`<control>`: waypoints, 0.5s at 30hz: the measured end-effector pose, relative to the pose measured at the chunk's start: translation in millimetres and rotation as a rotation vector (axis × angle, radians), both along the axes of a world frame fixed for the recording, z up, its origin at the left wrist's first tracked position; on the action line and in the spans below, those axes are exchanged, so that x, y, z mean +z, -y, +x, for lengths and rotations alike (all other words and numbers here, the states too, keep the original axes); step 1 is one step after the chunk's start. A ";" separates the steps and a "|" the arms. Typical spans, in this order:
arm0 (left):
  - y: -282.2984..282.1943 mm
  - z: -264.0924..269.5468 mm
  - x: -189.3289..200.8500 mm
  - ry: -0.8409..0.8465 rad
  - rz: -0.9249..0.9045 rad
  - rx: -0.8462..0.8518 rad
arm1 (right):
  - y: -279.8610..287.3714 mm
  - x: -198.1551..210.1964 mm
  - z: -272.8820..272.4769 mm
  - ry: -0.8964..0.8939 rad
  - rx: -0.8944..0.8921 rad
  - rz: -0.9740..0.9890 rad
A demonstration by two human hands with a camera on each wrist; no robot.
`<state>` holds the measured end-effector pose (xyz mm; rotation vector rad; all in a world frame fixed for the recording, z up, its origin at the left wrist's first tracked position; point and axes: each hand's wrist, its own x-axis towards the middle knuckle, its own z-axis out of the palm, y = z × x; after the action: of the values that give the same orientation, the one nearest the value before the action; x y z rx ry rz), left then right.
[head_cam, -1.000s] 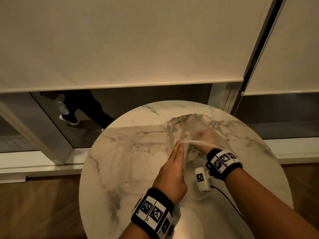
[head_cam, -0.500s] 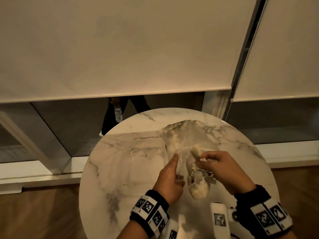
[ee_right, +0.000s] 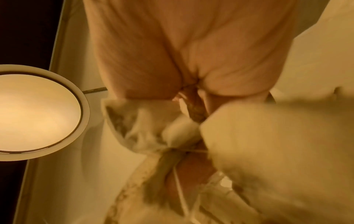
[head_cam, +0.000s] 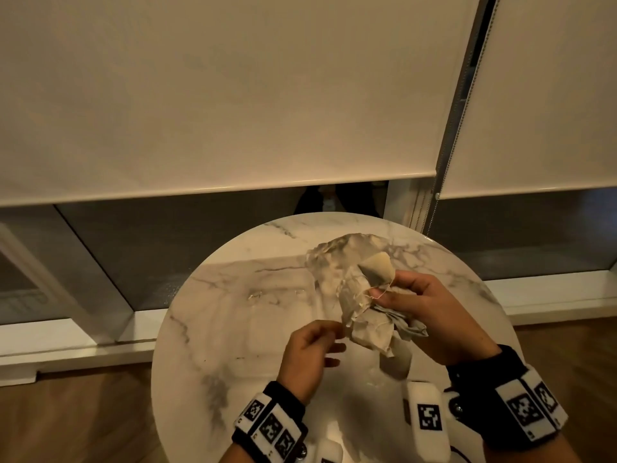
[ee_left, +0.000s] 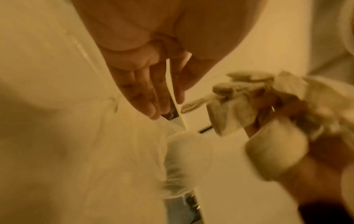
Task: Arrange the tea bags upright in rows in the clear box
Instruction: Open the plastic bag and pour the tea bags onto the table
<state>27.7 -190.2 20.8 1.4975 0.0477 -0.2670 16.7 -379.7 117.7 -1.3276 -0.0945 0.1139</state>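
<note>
Tea bags (head_cam: 370,315) bunched in right hand (head_cam: 434,315) fingers, no legible print; left hand (head_cam: 307,355) loosely curled, nothing held.

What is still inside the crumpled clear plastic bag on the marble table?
The crumpled clear plastic bag looks mostly collapsed; pale shapes show through, too blurred to identify. The right hand grips a bunch of beige tea bags that covers the bag's near end.

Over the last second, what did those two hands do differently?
The right hand came out of the clear plastic bag gripping a bunch of tea bags and lifted them toward the person. The left hand pulled back, fingers curling at the bag's edge. The bag stayed on the marble table.
</note>
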 end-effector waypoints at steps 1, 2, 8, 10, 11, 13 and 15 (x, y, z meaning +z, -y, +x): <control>-1.6 0.7 2.2 -0.104 -0.145 0.055 | -4.0 1.7 1.3 -0.002 0.017 0.033; -3.5 1.6 2.9 -0.215 -0.271 0.086 | -8.9 3.3 2.8 -0.003 0.027 0.063; -7.3 -2.9 -1.1 -0.526 -0.573 0.041 | -44.2 1.6 16.8 -0.012 0.101 0.111; -8.9 -5.8 1.6 -0.565 -0.682 0.009 | -53.0 -2.7 20.2 -0.037 0.134 0.142; -9.8 -8.0 5.9 -0.595 -0.728 -0.006 | -56.7 -5.0 20.8 -0.043 0.160 0.162; -13.0 -10.7 12.6 -0.623 -0.803 0.005 | -63.9 -9.4 21.4 -0.058 0.199 0.190; -16.6 -11.6 15.2 -0.605 -0.849 0.022 | -70.6 -14.9 22.0 -0.074 0.216 0.195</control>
<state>16.2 -173.6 36.0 0.5375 0.3849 -0.6256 38.7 -309.2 102.9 -1.1144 -0.1818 0.3289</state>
